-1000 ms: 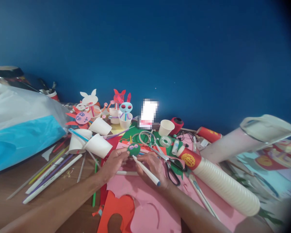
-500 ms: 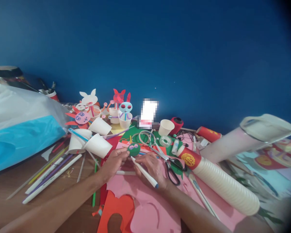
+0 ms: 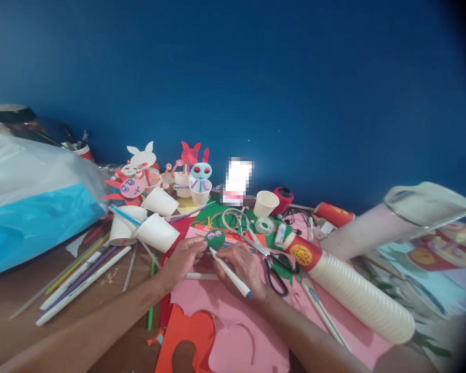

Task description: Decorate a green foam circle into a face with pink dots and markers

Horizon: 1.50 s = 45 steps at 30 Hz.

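Note:
Between the thumb and fingers of my left hand (image 3: pixel 186 258) is the edge of a green paper disc (image 3: pixel 216 241) with two pinkish eyes on it. My right hand (image 3: pixel 243 269) is closed around a white marker pen (image 3: pixel 233 277) with a blue end. The pen's tip is at the disc's lower edge; whether it touches the paper I cannot tell. Beneath both hands lies pink paper (image 3: pixel 202 295), with a cut orange sheet (image 3: pixel 182 331) over part of it. Black-handled scissors (image 3: pixel 276 277) lie just right of my right hand.
Paper-cup animal figures (image 3: pixel 201 178) stand at the back left. Tipped white cups (image 3: pixel 159 233) and several pens (image 3: pixel 83 290) are on the left. A long stack of paper cups (image 3: pixel 365 295) lies to the right, near a pitcher (image 3: pixel 376 228). A plastic bag (image 3: pixel 34 207) fills the far left.
The pen has shifted very slightly up and left against the disc. Both hands keep nearly the same place and grip.

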Tool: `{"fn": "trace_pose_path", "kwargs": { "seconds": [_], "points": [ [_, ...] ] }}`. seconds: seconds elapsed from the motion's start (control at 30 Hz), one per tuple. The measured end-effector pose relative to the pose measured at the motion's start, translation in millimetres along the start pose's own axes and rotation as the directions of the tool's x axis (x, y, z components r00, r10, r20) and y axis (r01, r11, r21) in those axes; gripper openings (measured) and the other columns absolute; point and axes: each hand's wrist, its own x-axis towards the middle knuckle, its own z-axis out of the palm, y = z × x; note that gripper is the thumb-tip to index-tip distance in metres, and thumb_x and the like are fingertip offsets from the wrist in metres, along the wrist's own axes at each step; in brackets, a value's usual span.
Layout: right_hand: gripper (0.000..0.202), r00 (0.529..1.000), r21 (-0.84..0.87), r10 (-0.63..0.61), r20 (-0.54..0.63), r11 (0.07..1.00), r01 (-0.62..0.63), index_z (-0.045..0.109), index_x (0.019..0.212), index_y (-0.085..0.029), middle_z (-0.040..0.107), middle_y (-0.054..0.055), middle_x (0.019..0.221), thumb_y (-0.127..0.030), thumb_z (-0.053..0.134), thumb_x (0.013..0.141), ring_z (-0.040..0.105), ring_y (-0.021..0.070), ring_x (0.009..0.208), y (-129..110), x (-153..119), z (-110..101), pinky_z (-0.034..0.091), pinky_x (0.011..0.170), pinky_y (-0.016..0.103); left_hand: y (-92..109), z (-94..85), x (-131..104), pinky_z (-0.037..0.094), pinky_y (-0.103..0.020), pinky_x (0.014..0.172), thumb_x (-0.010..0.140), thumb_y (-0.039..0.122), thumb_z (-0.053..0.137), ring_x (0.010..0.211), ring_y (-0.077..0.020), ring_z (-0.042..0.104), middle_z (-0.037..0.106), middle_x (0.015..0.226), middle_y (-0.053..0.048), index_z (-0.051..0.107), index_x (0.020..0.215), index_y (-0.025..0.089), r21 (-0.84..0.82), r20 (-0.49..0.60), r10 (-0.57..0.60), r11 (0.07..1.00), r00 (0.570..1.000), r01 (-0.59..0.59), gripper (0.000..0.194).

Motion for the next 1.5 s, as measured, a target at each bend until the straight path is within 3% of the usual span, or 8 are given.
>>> {"fn": "trace_pose_path", "kwargs": {
  "seconds": [0.37,1.2,1.5],
  "points": [
    [0.012,1.0,-0.012,0.008,-0.015,1.0,-0.008,0.052,0.083,-0.021,0.067,0.0,0.071,-0.013,0.055,0.075,0.062,0.0124,0.065,0.7,0.6,0.3,0.042,0.067,0.028,0.3,0.7,0.3,0.039,-0.026,0.056,0.066,0.039,0.061,0.053,-0.0141,0.051,0.049,0.049,0.003,0.059,0.07,0.015,0.017,-0.011,0.006,1.0,1.0,-0.006,0.025],
    [0.015,1.0,-0.001,0.006,-0.011,1.0,-0.006,0.052,0.084,-0.021,0.067,0.0,0.072,-0.011,0.053,0.073,0.062,0.013,0.065,-4.1,3.4,-1.4,0.042,0.066,0.028,6.7,3.7,-1.9,0.039,-0.025,0.053,0.064,0.039,0.063,0.058,-0.0154,0.056,0.059,0.059,0.0,0.059,0.072,0.014,-0.007,-0.047,-0.02,1.0,0.999,0.02,0.027],
    [0.018,0.999,-0.006,-0.027,-0.027,1.0,0.026,0.051,0.088,-0.022,0.067,0.0,0.073,-0.011,0.053,0.074,0.063,0.0127,0.068,-1.5,1.9,0.6,0.042,0.068,0.027,4.7,3.3,-1.3,0.044,-0.028,0.06,0.072,0.034,0.057,0.063,-0.0158,0.058,0.061,0.066,-0.001,0.058,0.078,0.014,-0.062,-0.007,-0.02,0.998,1.0,0.019,0.021]
  ]
}}
